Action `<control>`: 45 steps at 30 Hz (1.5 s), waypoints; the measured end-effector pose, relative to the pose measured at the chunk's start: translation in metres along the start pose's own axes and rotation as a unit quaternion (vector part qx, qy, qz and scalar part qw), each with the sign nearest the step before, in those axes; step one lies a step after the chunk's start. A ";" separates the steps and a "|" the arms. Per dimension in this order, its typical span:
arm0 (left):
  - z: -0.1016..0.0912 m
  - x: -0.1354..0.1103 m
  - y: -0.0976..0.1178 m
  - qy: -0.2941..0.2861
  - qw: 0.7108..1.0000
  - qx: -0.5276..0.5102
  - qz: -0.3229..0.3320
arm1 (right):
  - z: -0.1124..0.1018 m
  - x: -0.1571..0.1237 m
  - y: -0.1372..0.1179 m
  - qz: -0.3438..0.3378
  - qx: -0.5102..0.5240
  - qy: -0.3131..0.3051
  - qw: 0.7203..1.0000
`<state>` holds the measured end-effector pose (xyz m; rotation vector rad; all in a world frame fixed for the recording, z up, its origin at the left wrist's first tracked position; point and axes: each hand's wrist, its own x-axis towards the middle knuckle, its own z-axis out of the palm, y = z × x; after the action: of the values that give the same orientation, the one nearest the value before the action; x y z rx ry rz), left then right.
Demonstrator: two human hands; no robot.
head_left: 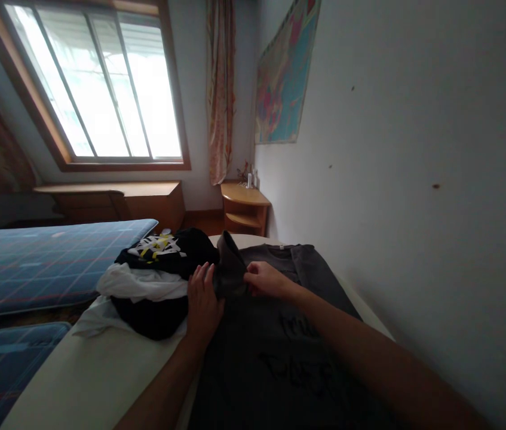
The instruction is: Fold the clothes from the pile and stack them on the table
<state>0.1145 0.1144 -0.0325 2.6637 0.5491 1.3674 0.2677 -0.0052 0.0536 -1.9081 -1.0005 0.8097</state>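
- Bed: pale sheet, running along the wall on the right. Blue checked quilt on the next bed to the left, well apart from the work.
- T-shirt: dark grey, faint dark lettering on the chest. It lies spread flat on the bed, front up, with the collar at the far end. It sits between the wall and the heap of clothes.
- Heap of clothes: black and white garments, unfolded, one with a yellow-and-white print on top. It lies just left of the T-shirt and touches its near-left edge.
- Sleeve: the T-shirt's left-hand sleeve, lifted off the sheet and standing up in a peak between the two hands.
- Left hand: palm down and fingers straight, opened flat. It grips nothing and presses the cloth at the base of the sleeve, beside the heap.
- Right hand: fingers closed in a pinch on the sleeve's right edge, holding it raised.
- Step in hand (judgement): turning the sleeve in over the body of the T-shirt, at the start of a fold.
- Next move (judgement) calls for the flat hand to hold the crease line. The pinch carries the sleeve across and lays it smooth, clear of the heap.
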 end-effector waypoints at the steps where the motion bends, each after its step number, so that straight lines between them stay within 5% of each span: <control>1: 0.000 0.000 0.000 -0.007 1.000 0.005 0.005 | -0.002 -0.009 0.001 0.007 -0.008 -0.021 1.000; 7: -0.007 0.002 0.008 -0.082 0.996 0.010 0.044 | -0.020 -0.040 0.005 0.080 -0.171 -0.131 0.973; 12: -0.006 -0.002 0.015 -0.198 0.980 -0.010 0.026 | -0.034 -0.016 0.011 0.050 -0.375 0.074 0.923; 21: 0.002 -0.009 0.008 -0.195 0.976 -0.082 -0.058 | -0.007 0.085 0.018 0.006 -0.327 0.144 0.934; 30: 0.005 -0.012 0.005 -0.161 0.976 -0.130 -0.068 | 0.023 0.156 0.011 0.073 -0.280 0.160 0.944; 38: 0.009 -0.013 0.004 -0.169 0.976 -0.096 -0.103 | 0.013 0.183 0.015 0.039 -0.216 0.203 0.954; 45: 0.011 -0.013 0.005 -0.174 0.977 -0.067 -0.108 | 0.002 0.167 0.041 -0.021 -0.219 0.184 0.958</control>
<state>0.1175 0.1061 -0.0483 2.5608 0.6521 0.8246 0.3598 0.1251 -0.0102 -2.2924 -1.0371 0.1934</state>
